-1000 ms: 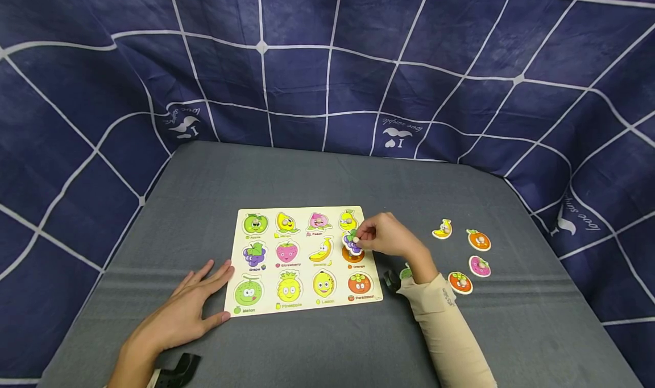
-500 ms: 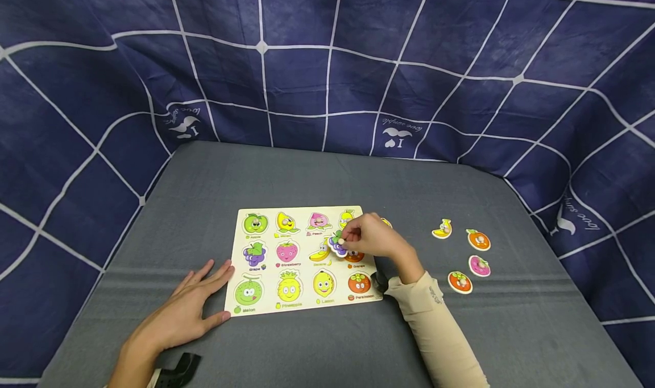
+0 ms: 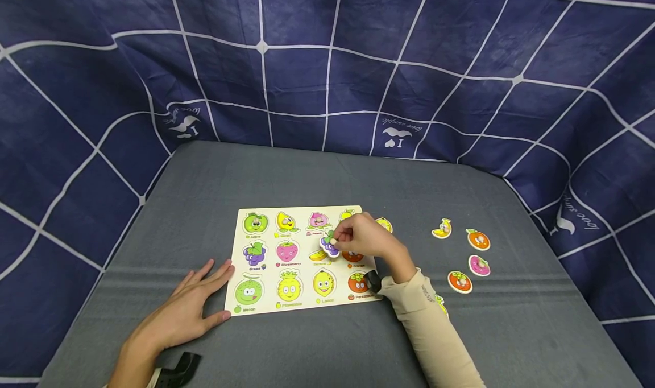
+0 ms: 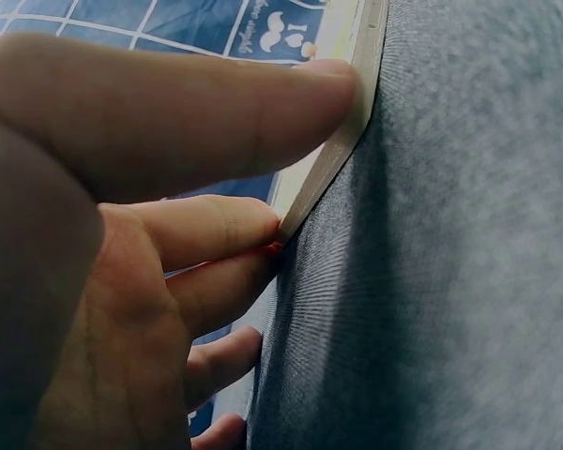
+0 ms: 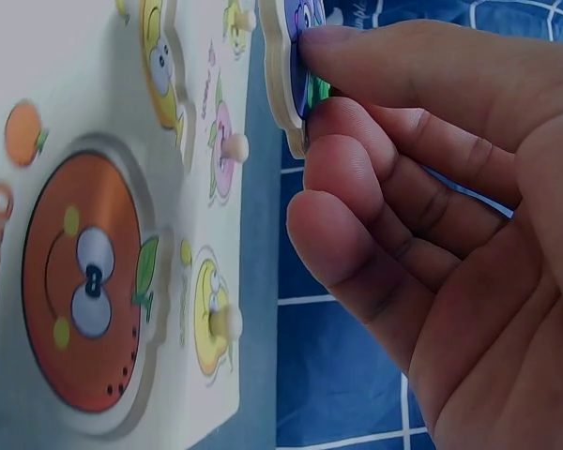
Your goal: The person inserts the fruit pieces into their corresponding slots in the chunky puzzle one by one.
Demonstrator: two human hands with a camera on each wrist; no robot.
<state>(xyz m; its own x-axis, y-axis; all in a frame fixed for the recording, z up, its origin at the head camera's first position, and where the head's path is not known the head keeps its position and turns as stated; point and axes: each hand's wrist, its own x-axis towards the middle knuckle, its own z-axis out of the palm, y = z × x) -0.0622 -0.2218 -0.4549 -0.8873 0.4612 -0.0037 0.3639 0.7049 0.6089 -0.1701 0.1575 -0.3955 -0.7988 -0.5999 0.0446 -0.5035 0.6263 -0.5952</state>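
My right hand (image 3: 365, 237) pinches a grape puzzle piece (image 3: 329, 246) by its small knob, above the cream fruit board (image 3: 309, 288). In the head view the piece overlaps the banana slot (image 3: 317, 256). The right wrist view shows the piece (image 5: 280, 70) tilted, apart from the board, beside the orange slot (image 5: 84, 281). A printed grape slot (image 3: 254, 254) lies at the left of the board's middle row. My left hand (image 3: 179, 311) lies by the board's left edge, fingers spread, with thumb and fingertips touching the near-left corner.
Knobbed pieces sit in the back row, including the apple (image 3: 255, 224) and peach (image 3: 318, 222). Loose on the grey table (image 3: 522, 331) are a banana (image 3: 442, 228), an orange (image 3: 478, 239), a pink piece (image 3: 479, 265) and a persimmon (image 3: 460, 282). Another piece (image 3: 442, 305) shows partly behind the right sleeve.
My right hand has carried the grape piece leftward across the board, from over the orange slot to over the banana slot. My left hand has stayed put.
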